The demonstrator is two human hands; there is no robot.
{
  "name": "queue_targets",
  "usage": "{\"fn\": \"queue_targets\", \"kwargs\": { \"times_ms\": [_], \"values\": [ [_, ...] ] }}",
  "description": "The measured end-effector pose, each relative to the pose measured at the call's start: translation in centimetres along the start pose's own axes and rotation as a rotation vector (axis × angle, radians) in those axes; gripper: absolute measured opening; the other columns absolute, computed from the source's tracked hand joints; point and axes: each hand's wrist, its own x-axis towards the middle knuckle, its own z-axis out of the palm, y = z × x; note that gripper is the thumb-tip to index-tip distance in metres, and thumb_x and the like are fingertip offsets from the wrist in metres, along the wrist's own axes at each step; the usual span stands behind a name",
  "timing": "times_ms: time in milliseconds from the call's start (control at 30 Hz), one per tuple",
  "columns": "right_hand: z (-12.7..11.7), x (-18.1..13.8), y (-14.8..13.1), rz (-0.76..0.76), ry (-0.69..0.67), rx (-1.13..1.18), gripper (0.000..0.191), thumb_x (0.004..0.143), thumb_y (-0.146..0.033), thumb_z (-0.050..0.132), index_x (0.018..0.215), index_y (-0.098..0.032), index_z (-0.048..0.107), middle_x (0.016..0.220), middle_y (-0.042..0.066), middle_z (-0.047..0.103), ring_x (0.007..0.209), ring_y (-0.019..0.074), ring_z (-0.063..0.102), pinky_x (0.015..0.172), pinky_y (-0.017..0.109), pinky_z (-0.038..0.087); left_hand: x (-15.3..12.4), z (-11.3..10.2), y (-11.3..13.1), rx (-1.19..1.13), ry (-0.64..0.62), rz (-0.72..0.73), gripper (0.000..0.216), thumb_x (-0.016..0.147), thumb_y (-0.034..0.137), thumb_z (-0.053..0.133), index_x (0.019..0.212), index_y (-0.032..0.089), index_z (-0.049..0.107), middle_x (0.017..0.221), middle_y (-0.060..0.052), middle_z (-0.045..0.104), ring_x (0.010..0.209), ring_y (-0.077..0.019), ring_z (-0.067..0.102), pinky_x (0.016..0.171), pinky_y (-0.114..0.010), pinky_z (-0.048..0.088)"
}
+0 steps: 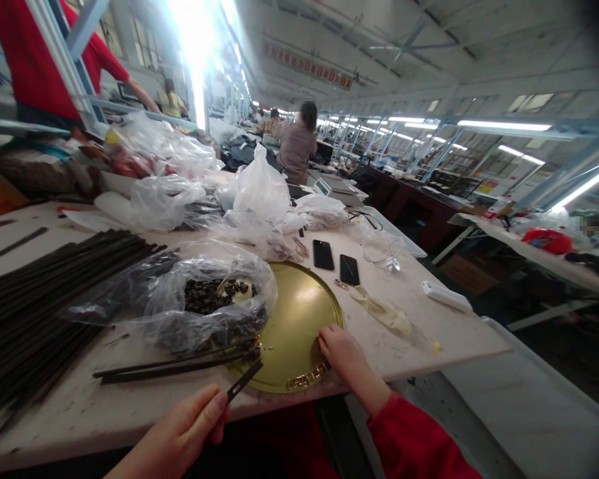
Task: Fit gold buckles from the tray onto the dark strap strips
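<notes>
My left hand (192, 422) pinches a dark strap (244, 380) between thumb and fingers near the table's front edge. The strap's free end, with a small light slot or mark, points up to the right over a round gold tray (299, 303). At the tray's right side my right hand (343, 349) has its fingers curled together; their tips hide whatever they hold. Just below that hand, small gold metal pieces (307, 378) lie in a row along the tray's near rim. An open clear plastic bag (214, 293) of small dark pieces (207, 297) rests partly on the tray.
Many long dark strips (54, 293) are piled at left, and a few more strips (174, 367) lie before the bag. Two phones (323, 254), a power strip (445, 297) and white plastic bags (257, 189) lie beyond. Co-workers (298, 143) are in the background.
</notes>
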Motion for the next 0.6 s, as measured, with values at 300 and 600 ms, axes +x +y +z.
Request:
{"fn": "queue_targets", "kwargs": {
  "times_ms": [300,600],
  "values": [
    [-3.3,-3.0,-9.0,-0.474,0.328,0.375,0.019,0.085,-0.015,0.045,0.094,-0.021,0.061,0.095,0.006,0.062,0.087,0.0165,0.058,0.075,0.027,0.048,0.1,0.8,3.3,-0.232,0.079,0.034,0.042,0.071,0.059,0.05,0.061,0.017,0.05,0.049,0.008,0.039,0.041,-0.0062,0.033,0.038,-0.017,0.024],
    [-2.5,-5.5,-14.2,-0.35,0.197,1.048,0.03,0.081,-0.013,0.047,0.11,-0.021,0.051,0.102,0.007,0.06,0.088,0.0166,0.059,0.079,0.03,0.047,-2.2,0.8,4.7,-0.547,0.171,-0.072,0.039,0.058,0.05,0.067,0.071,0.018,0.05,0.045,0.011,0.037,0.036,-0.0026,0.025,0.034,-0.015,0.015]
  ]
}}
